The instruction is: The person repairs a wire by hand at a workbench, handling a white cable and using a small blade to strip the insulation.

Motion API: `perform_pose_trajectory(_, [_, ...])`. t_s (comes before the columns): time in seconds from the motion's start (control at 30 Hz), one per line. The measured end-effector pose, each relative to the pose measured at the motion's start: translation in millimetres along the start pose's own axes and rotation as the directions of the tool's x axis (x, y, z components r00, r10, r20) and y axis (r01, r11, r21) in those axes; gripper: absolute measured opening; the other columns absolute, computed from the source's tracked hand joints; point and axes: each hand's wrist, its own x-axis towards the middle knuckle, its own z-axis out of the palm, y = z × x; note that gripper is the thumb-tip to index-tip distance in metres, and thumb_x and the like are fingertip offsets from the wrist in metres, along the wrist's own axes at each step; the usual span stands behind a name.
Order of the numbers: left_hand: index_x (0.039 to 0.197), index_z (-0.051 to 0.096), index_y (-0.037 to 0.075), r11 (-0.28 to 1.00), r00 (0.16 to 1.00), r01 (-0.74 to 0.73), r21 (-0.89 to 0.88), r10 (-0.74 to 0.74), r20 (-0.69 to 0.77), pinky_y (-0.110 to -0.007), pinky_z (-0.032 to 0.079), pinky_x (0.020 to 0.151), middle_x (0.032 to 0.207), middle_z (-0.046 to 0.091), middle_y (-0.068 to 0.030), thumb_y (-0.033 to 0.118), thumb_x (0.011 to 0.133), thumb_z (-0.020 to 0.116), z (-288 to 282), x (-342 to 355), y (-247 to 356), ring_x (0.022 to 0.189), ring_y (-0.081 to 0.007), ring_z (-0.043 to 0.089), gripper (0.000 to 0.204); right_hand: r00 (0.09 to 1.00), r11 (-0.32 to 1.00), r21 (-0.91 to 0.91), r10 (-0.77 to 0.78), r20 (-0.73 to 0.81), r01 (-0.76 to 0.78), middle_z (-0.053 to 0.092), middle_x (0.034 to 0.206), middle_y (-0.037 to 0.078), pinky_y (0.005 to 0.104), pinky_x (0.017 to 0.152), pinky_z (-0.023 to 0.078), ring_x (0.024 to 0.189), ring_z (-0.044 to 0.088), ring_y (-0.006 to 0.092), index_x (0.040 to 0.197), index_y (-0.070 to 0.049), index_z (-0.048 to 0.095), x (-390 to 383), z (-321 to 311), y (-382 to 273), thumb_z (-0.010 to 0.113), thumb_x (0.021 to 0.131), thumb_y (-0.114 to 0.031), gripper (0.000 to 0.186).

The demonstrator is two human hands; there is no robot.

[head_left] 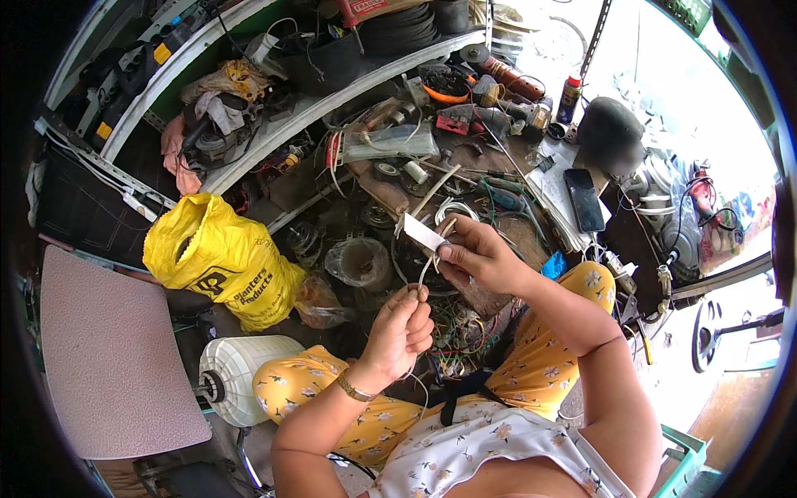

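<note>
In front of my lap, my right hand (475, 256) is closed on a small flat white rectangular piece (424, 232), thumb on its near end. White cable (427, 270) loops by these fingers and runs down to my left hand (400, 330), which pinches it between thumb and forefinger. The cable's slack (422, 388) hangs below my left wrist toward my lap. Whether the cable is joined to the white piece is hidden by my fingers. Beneath the hands lie a heap of coloured wires (465, 336) and a coil of white wire (455, 210).
Left of me stand a yellow sack (237, 264), a white ribbed plastic container (241, 365) and a pinkish seat (116, 357). A plastic-lined tub (359, 263) sits ahead. To the right, a phone (584, 201) lies on papers near a dark rounded object (610, 134). Tools clutter the wooden bench.
</note>
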Motion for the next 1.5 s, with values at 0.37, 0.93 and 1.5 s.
perform_pose_trajectory(0.37, [0.096,0.05,0.012,0.984,0.994,-0.11,0.142,0.106,0.039,-0.02,0.017,0.04,0.054,0.023,0.0071,0.026,0.098,0.045,-0.3,-1.6,-4.7,0.044,-0.0035,0.019,0.015,0.999,0.996,0.085,0.015,-0.048,-0.011,0.056,0.064,0.001,0.0178,0.04,0.033,0.046,0.044,0.0036,0.095,-0.002,0.053,3.2,-10.2,-6.0,0.055,0.093,-0.019,0.017])
perform_pose_trajectory(0.93, [0.095,0.047,0.011,0.971,0.987,-0.152,0.186,0.138,0.087,-0.021,0.017,0.041,0.054,0.023,0.006,0.027,0.098,0.045,-0.6,-14.8,-21.0,0.044,-0.0037,0.02,0.016,0.831,0.971,-0.008,-0.208,-0.516,0.237,0.055,0.065,0.001,0.02,0.043,0.039,0.049,0.049,0.0069,0.099,-0.002,0.056,-8.4,-96.9,-45.4,0.052,0.093,-0.018,0.018])
perform_pose_trajectory(1.5, [0.094,0.048,0.012,0.974,0.988,-0.097,0.205,0.07,0.137,-0.02,0.019,0.039,0.054,0.022,0.0064,0.028,0.098,0.043,-7.2,-1.9,-6.2,0.043,-0.0042,0.02,0.017,0.981,0.976,-0.198,-0.123,-0.148,0.092,0.064,0.09,0.002,0.0219,0.066,0.048,0.075,0.057,0.0068,0.1,0.003,0.061,-19.1,-43.8,-8.3,0.057,0.092,-0.019,0.023])
